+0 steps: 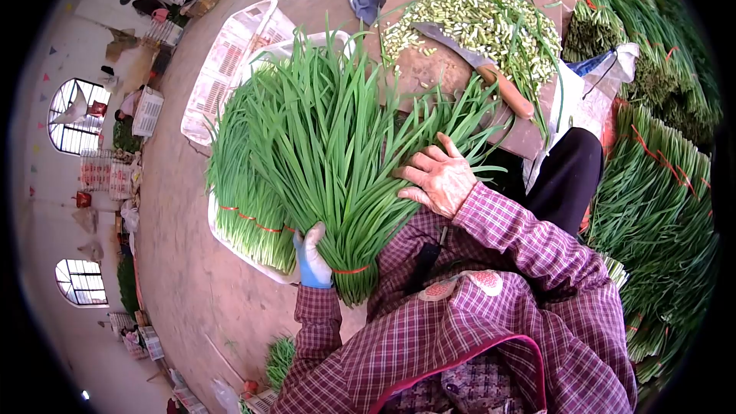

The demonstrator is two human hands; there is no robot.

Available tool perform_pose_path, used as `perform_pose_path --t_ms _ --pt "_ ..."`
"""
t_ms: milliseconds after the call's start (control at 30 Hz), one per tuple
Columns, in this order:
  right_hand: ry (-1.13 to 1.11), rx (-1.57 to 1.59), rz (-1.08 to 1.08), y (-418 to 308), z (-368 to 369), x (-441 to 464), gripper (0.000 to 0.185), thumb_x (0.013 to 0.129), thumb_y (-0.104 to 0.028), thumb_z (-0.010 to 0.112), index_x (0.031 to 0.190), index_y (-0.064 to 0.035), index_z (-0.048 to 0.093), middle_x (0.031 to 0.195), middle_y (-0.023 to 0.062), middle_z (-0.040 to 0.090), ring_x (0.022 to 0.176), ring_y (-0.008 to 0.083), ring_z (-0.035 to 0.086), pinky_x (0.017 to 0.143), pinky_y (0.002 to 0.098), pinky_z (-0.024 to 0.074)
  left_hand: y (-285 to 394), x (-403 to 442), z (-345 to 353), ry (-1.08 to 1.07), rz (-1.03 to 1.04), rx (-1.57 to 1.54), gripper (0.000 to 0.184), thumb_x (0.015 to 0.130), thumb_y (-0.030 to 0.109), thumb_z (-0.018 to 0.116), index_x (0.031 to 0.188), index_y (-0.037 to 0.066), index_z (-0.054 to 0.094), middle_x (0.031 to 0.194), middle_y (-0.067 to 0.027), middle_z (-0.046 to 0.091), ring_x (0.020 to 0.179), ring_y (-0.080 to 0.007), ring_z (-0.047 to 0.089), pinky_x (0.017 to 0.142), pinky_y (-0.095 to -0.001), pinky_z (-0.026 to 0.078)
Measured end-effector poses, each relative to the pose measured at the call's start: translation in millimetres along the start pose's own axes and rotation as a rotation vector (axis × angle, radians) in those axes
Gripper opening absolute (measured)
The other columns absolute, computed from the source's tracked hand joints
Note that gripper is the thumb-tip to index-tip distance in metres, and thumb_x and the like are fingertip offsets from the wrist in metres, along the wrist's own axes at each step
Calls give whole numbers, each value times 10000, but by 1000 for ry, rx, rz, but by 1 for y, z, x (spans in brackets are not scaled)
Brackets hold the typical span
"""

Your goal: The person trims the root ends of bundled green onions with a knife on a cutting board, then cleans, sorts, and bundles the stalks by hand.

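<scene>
A bunch of garlic chives (330, 153), bound with a red band near its stem end, lies across my lap. My left hand (310, 255), in a white and blue glove, is closed around the bunch close to that band; the far side of the grip is hidden. Bare, my right hand (438, 178) rests against the leaves at the right edge, its fingers spread apart. Beyond it, a knife (468, 57) with a wooden handle lies on a brown board (433, 69) beside a heap of chopped stem pieces (483, 23).
To the left, a white crate (222, 226) holds more banded chive bunches (249, 169). Large piles of tied chives (652, 207) stand along my right side. Arched windows (79, 116) and several crates line the wall at far left. Loose greens (280, 362) lie on the floor.
</scene>
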State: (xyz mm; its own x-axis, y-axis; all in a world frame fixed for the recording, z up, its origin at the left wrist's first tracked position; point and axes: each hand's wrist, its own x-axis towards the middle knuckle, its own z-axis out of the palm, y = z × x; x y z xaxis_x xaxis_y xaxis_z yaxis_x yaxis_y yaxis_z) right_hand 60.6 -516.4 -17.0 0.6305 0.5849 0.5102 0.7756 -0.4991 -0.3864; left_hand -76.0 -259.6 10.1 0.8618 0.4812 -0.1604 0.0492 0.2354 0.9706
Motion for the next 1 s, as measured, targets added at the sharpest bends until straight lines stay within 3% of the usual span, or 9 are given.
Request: perform_pose_path --t_ms 267,333,367,500,600,667,800,1000 --pt "66 24 -19 1 -19 18 371 866 -501 605 1052 -187 669 1027 4 604 1045 221 550 1064 550 333 13 -11 16 36 55 119 468 869 166 585 1279 -36 488 1140 -110 593 983 -203 616 885 -328 516" --pt "148 48 -52 -1 -34 30 357 853 -479 629 1050 -183 668 1070 -7 612 1082 217 548 1060 559 333 9 -9 6 -47 55 260 541 874 217 564 1347 -19 446 1238 -138 563 1063 -233 596 937 -370 494" --pt "146 49 -50 -4 -43 36 341 835 -445 660 1049 -180 665 1111 -16 614 1117 213 542 1057 564 333 9 -10 6 -47 54 260 541 874 217 564 1347 -19 446 1238 -138 563 1063 -233 596 937 -370 494" --pt "270 78 -165 -29 -70 65 185 811 -250 689 970 -167 642 998 -21 591 1022 182 549 1054 521 360 8 -11 9 -49 56 250 513 879 196 558 1338 -11 459 1230 -122 562 1078 -218 579 940 -356 484" --pt "325 98 -305 -46 -53 87 161 801 -222 676 926 -141 614 992 0 592 1024 194 551 1083 537 340 9 -11 10 -39 36 271 497 885 186 556 1334 -10 467 1237 -117 564 1106 -213 566 952 -354 478" --pt "322 57 -350 -41 -32 87 179 806 -262 683 903 -136 603 950 15 577 1001 205 557 1091 554 329 8 -11 10 -44 34 293 492 890 185 555 1334 -10 470 1248 -118 563 1121 -212 561 959 -355 475" --pt "125 18 -187 -20 -12 51 232 835 -353 680 861 -148 575 777 8 501 876 223 536 1075 567 332 -8 -3 -4 4 34 33 491 901 180 557 1347 0 459 1269 -116 560 1124 -214 571 977 -363 474" --pt "113 10 -80 -19 -15 25 220 844 -357 669 906 -154 608 826 12 528 917 233 529 1046 552 347 -9 1 -5 -72 -38 -37 487 918 199 561 1356 16 451 1277 -111 551 1135 -212 574 987 -372 483"
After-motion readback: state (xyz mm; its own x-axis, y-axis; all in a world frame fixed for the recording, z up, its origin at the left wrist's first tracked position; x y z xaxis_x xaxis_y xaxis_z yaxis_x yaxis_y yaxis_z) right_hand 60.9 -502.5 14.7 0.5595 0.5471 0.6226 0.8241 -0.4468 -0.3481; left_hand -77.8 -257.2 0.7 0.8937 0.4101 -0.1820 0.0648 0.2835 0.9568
